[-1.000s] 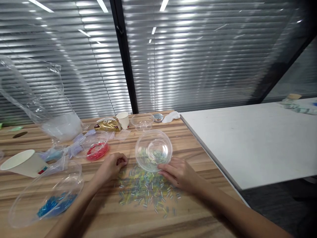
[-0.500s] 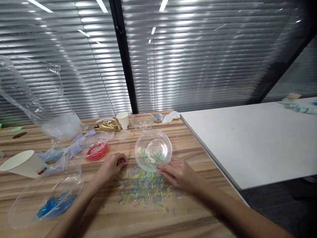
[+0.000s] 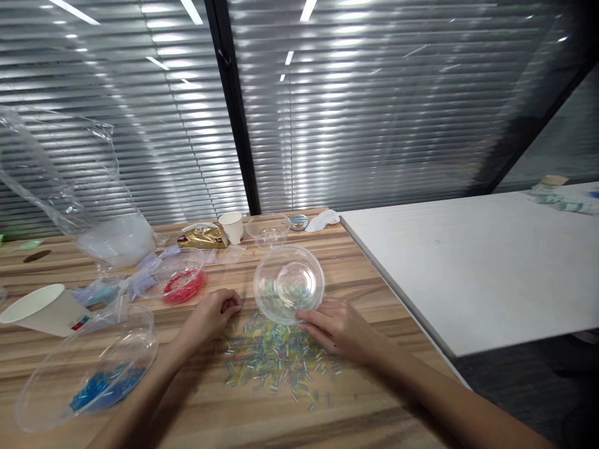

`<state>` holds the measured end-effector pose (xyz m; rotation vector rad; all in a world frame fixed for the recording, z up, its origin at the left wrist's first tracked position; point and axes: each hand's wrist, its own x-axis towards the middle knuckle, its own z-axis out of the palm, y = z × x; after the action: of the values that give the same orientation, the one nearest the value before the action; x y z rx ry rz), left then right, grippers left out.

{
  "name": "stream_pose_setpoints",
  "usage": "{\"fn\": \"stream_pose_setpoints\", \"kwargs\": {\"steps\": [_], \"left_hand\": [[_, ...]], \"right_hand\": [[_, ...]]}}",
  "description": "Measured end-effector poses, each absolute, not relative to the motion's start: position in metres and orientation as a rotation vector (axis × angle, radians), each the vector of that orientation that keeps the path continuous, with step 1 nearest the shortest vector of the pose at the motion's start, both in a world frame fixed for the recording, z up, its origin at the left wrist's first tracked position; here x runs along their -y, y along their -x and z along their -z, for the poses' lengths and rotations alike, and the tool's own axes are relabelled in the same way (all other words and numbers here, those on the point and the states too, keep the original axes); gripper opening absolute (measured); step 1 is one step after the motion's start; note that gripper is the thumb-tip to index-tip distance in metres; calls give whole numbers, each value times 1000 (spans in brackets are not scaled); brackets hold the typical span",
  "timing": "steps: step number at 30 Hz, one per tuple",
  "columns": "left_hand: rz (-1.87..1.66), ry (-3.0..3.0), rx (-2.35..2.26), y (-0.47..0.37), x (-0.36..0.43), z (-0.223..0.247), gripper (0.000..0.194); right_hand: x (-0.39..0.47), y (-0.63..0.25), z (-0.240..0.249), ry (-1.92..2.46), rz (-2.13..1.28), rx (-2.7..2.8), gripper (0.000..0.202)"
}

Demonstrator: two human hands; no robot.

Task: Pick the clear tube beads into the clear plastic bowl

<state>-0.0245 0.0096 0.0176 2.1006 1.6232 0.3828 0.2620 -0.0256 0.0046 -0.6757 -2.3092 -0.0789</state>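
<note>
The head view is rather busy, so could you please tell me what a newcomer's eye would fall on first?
Probably the scatter of shiny greenish tubes on the wooden table, mostly nearer the camera than the clear bowl in the right hand. The red pieces and blue pieces in clear containers farther left would likely come next.

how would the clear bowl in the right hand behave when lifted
The clear bowl is probably light for its size, as its wall looks thin and see-through. It may flex a little if squeezed, since it looks like plastic. Glossy and held only at its near edge by the right hand, it could slip or tilt.
</note>
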Motion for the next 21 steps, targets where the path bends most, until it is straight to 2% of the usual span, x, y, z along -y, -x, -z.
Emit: {"fn": "stream_pose_setpoints", "kwargs": {"steps": [21], "left_hand": [[-378, -2144, -1641, 22, -7, -19, 18]], "right_hand": [[26, -261, -5, 670, 47, 2343, 22]]}}
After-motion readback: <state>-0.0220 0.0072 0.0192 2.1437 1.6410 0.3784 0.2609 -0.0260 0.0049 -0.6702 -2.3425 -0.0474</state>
